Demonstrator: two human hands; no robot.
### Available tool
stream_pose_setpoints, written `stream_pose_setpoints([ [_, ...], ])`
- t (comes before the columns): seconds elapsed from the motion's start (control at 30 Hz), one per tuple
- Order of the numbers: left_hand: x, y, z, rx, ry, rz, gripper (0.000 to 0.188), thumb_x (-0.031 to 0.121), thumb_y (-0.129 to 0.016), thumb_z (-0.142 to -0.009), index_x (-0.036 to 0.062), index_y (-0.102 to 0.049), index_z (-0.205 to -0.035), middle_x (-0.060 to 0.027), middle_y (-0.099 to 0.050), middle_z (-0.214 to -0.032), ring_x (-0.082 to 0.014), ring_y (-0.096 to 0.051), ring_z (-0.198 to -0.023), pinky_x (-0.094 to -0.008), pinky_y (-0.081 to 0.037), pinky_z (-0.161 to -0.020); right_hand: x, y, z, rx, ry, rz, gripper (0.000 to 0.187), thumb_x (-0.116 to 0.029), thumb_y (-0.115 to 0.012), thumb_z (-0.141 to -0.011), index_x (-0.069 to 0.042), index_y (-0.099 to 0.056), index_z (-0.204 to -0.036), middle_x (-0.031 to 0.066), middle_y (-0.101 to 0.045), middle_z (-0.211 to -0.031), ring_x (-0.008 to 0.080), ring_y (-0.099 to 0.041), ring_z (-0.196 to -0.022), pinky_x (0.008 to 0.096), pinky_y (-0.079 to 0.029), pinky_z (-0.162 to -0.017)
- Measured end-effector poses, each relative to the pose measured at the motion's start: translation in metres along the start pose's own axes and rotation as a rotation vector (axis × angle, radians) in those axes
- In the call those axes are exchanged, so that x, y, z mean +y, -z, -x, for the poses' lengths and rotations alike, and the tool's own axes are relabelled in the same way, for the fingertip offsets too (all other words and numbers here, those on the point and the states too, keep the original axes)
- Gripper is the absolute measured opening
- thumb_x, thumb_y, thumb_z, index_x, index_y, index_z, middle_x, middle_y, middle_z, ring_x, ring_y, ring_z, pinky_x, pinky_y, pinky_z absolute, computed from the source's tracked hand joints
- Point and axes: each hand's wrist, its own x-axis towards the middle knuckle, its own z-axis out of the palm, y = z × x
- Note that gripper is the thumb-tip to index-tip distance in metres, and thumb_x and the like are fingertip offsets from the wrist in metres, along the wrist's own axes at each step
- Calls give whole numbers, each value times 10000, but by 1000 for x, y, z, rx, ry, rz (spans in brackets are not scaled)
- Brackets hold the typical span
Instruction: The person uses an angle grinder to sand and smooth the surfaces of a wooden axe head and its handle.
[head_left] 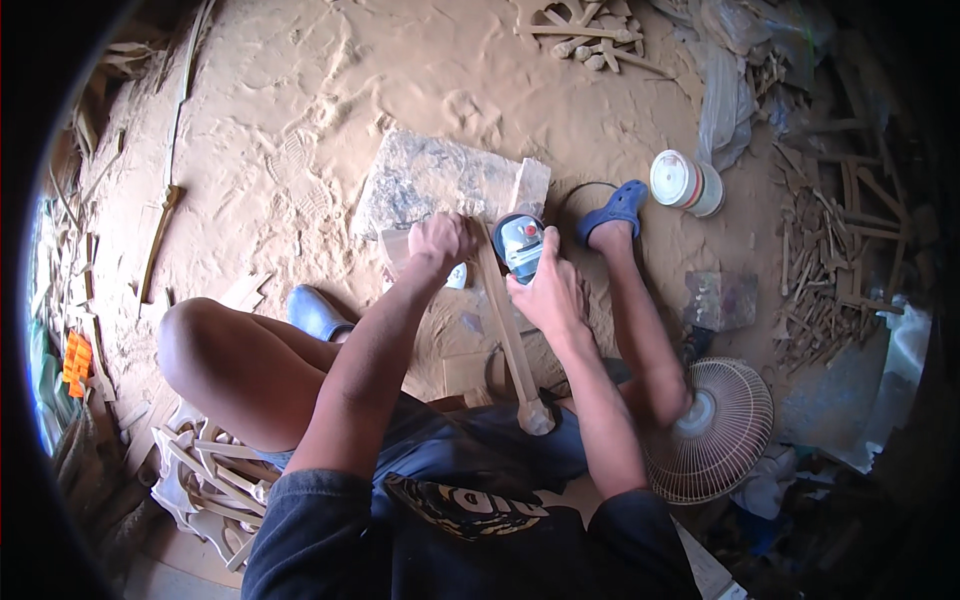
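A long pale wooden piece (503, 320) with a knobbed end slants from the stone block (425, 180) back to my lap. My left hand (445, 240) is closed at its far end, against the block's near edge; the fingertips are partly hidden. In my right hand (552, 295) is a grinder (522, 250) with a silver-and-blue body, a red spot on top and a dark round rim. It sits right beside the wooden piece's far part, on the right. Whether its disc touches the wood is hidden.
Dust covers the ground. A lidded tub (685, 183) stands beyond my right clog (612, 212). A round fan guard (715, 430) is close to my right leg. Wooden pieces lie in piles at the right (815, 250), far side (590, 35) and lower left (215, 475).
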Motion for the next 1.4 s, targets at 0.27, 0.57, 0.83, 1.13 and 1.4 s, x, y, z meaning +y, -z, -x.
stream_pose_setpoints([
  [0.27, -5, 0, 2, 21, -52, 60, 443, 458, -526, -1010, 98, -783, -984, -200, -790, -967, -362, -784, -931, -483, -629, -835, -19, 7, 10, -37, -133, 43, 961, -278, -807, -857, 32, -278, -1597, 350, -730, -1022, 510, -725, -995, 586, -570, -863],
  [0.57, -5, 1, 1, 20, -44, -12, 371, 418, -528, -1008, 153, -787, -1001, -144, -804, -991, -300, -798, -944, -464, -628, -822, 16, 16, 14, 81, -156, -100, 942, -297, -829, -838, 32, -309, -1551, 357, -727, -1008, 527, -720, -952, 602, -571, -825],
  [0.83, -12, -12, -6, 29, -41, 7, 383, 421, -542, -999, 125, -785, -990, -165, -797, -950, -315, -796, -922, -465, -630, -814, 44, -10, 8, 115, -89, -181, 983, -313, -841, -808, 3, -312, -1574, 364, -712, -1104, 538, -706, -1007, 598, -561, -868],
  [1.13, -8, -7, 0, 15, -90, -6, 475, 493, -531, -1020, 68, -741, -991, -214, -773, -899, -381, -778, -856, -513, -631, -777, 38, -12, 5, 109, -166, -178, 965, -300, -822, -825, 36, -319, -1578, 356, -723, -1077, 518, -726, -980, 587, -581, -849],
  [1.4, -13, -18, -8, 136, -80, 110, 439, 457, -530, -1021, 120, -793, -922, -212, -772, -878, -399, -774, -828, -499, -624, -775, 74, 8, -3, 248, -73, -411, 955, -308, -872, -777, 54, -377, -1510, 344, -710, -1157, 461, -731, -1071, 507, -578, -927],
])
